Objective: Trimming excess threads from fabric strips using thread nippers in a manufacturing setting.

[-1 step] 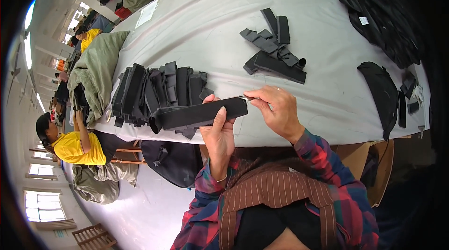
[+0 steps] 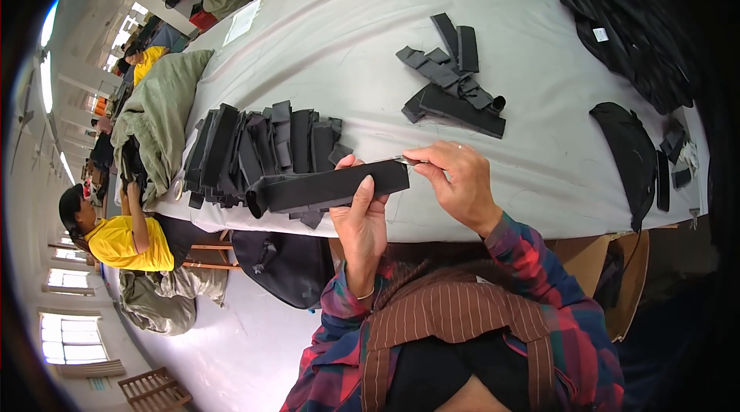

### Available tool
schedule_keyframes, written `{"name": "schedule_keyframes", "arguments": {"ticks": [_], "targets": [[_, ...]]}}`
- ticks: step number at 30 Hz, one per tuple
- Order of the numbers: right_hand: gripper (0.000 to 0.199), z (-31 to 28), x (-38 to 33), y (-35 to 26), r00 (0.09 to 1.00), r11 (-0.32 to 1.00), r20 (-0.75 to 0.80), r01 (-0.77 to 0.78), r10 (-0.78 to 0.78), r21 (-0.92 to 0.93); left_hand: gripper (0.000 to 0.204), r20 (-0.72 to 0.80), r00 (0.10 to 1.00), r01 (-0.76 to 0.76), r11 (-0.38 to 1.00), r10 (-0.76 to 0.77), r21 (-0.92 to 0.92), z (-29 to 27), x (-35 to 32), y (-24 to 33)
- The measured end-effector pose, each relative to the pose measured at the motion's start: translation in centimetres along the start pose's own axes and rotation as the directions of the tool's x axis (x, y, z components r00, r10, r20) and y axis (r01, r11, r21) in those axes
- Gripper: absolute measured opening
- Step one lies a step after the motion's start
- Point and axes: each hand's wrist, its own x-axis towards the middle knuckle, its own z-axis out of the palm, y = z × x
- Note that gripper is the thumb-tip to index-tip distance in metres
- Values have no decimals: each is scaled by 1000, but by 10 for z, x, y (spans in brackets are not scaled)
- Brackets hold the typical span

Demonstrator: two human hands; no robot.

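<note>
My left hand (image 2: pixel 359 215) is closed on a black fabric strip (image 2: pixel 324 187), thumb on top and fingers beneath. The strip's left end curls over into a loop, while its right end is cut square. At that right end, my right hand (image 2: pixel 456 181) pinches a small thin metal tool (image 2: pixel 399 159), its shiny tip lying along the strip's upper corner. Most of the tool is hidden by my fingers, so its exact kind cannot be made out. Just beyond my left hand lies a pile of similar black strips (image 2: pixel 254 150).
Several loose black strips (image 2: pixel 451 84) lie farther back on the pale cloth-covered table (image 2: pixel 331 42). Black bags (image 2: pixel 624 34) are heaped at the far right, near a dark curved piece (image 2: pixel 626 154). A person in yellow (image 2: pixel 135 242) sits at the left, beside grey-green cloth (image 2: pixel 166 115).
</note>
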Motion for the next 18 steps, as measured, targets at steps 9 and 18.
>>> {"name": "schedule_keyframes", "arguments": {"ticks": [9, 18], "targets": [[22, -6, 0, -2, 995, 979, 35, -101, 96, 175, 69, 88, 981, 176, 984, -174, -9, -3, 4, 7], [23, -2, -1, 2, 991, 986, 132, -46, 25, 158, 80, 149, 950, 272, 962, -273, 30, -7, 4, 10]]}}
